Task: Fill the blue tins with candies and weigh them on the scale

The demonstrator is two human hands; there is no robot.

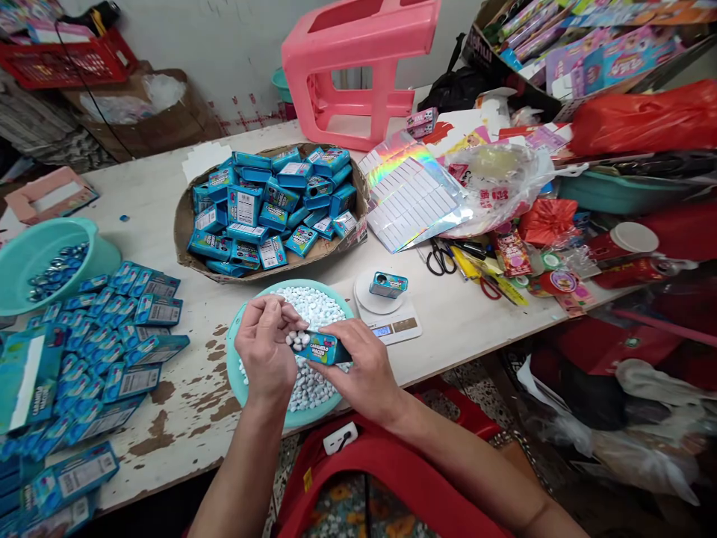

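My right hand (364, 366) grips a small blue candy box (326, 349), tilted on its side with its opening toward the left. At that opening, my left hand (266, 336) is curled around several white candies (298, 340). Both hands are above a turquoise basin (238, 373) full of pale candies (314, 385). To their right, another blue box (388, 284) with a round dark hole rests on a white digital scale (406, 327), whose display is lit.
A cardboard tray (187, 250) heaped with blue boxes stands behind the basin. Rows of blue boxes (106, 329) and a turquoise tub (104, 258) are at left. Scissors (441, 259), pens and label sheets (414, 194) lie at right. A pink stool (364, 45) lies at the back.
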